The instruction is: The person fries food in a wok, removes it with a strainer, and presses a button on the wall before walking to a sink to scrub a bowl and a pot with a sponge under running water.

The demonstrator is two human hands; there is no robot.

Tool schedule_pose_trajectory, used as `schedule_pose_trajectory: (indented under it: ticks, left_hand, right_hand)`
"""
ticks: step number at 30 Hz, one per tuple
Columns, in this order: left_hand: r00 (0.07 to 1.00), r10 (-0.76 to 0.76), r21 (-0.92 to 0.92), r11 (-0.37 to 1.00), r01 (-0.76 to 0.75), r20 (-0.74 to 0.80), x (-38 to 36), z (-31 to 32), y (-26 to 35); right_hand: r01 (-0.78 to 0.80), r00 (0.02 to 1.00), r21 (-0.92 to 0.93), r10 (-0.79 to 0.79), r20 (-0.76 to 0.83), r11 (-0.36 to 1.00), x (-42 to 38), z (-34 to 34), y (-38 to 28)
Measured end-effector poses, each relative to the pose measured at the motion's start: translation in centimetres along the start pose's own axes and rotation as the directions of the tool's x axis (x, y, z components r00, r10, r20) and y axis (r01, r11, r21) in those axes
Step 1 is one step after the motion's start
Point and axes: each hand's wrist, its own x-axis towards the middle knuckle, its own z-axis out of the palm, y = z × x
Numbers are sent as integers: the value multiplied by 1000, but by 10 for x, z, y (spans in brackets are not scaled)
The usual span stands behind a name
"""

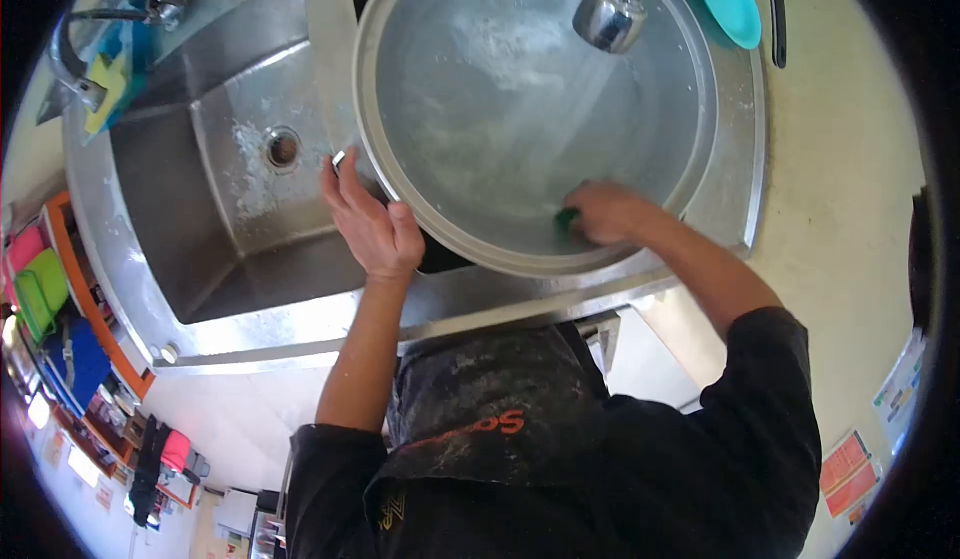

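Note:
A large round metal basin sits over the right-hand part of the sink, with cloudy water across its bottom. Against its lower inner wall, my right hand presses a green scouring pad, most of which the fingers hide. My left hand is at the basin's outer left side, fingers stretched out and thumb close to the rim. Over the basin hangs a metal faucet head.
To the left is a steel sink bowl with white residue around its drain. A second faucet and a yellow sponge stand at the far left. A turquoise dish and a black handle lie at upper right.

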Motion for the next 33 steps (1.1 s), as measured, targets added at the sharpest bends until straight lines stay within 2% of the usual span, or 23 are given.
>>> schedule_pose_trajectory:
  ticks: [1,3,4,5,6,7,8,11,13,14,16,17,18,20,23,25,26,27,29,30,31,32,33]
  left_hand:
    - [1000,5,6,1000,-5,1,0,0,0]
    - [1000,11,16,1000,-11,8,-2,1,-1]
    - [1000,20,-2,1000,-20,-3,2,2,0]
    - [1000,25,-18,1000,-25,-6,3,2,3]
    - [1000,27,-33,999,-27,-1,1,0,4]
    - [999,36,-24,999,-36,7,0,-1,5]
    - [999,43,-18,999,-43,8,2,0,6]
    - [999,36,7,999,-36,9,0,0,5]
    - [999,45,8,999,-45,7,2,3,6]
    - [999,50,10,999,-50,10,1,3,5]
    - [999,51,5,999,-51,2,1,1,3]
    - [999,47,-5,999,-47,-2,1,1,5]
    - [999,43,-15,999,-43,-11,1,2,6]
    - [999,32,-24,999,-32,-13,1,1,5]
    - [1000,-5,-27,1000,4,-14,0,-1,4]
    - [999,-25,-43,999,24,-32,1,1,1]
    - [999,-26,-37,999,25,-42,1,1,-1]
    - [999,-28,-31,999,26,-47,0,1,-3]
    - [998,-37,-37,999,35,-47,-1,2,-2]
    - [998,-43,-47,998,41,-45,1,0,-1]
    - [998,-47,-60,997,44,-40,1,1,-1]
    - [998,-49,-49,998,47,-36,0,4,-2]
    - [998,-52,-36,998,51,-30,-1,4,-3]
  right_hand:
    - [94,994,100,-98,41,991,13,1,-15]
    - [306,939,315,-230,-258,898,52,3,-65]
    - [368,886,384,-194,-421,847,79,-10,-91]
    - [412,814,515,-49,-579,752,113,-26,-112]
    - [530,656,598,156,-738,601,144,-51,-129]
    - [594,551,637,329,-767,491,180,-83,-131]
    - [662,298,541,480,-825,518,195,-119,-130]
    - [670,223,470,449,-866,574,205,-117,-122]
    - [587,521,494,167,-837,641,200,-57,-113]
    - [519,635,487,66,-770,702,198,-18,-101]
    - [336,894,442,-133,-429,832,148,16,-65]
    - [413,834,247,-255,-489,877,154,58,-26]
    - [161,975,179,-128,-184,971,112,33,-23]
    - [66,997,-59,-63,48,996,76,19,-7]
    - [202,979,-95,-202,11,975,83,11,0]
    - [173,982,118,-161,-103,978,120,14,-33]
    - [391,889,152,-329,-319,908,144,16,-40]
    - [592,727,144,-449,-520,793,174,18,-45]
    - [534,670,115,-336,-662,837,210,-39,-65]
    - [471,657,366,-42,-753,803,199,-82,-85]
    - [494,575,431,89,-814,755,209,-120,-81]
    - [625,321,285,93,-942,727,224,-148,-62]
    - [676,212,249,141,-967,693,242,-174,-27]
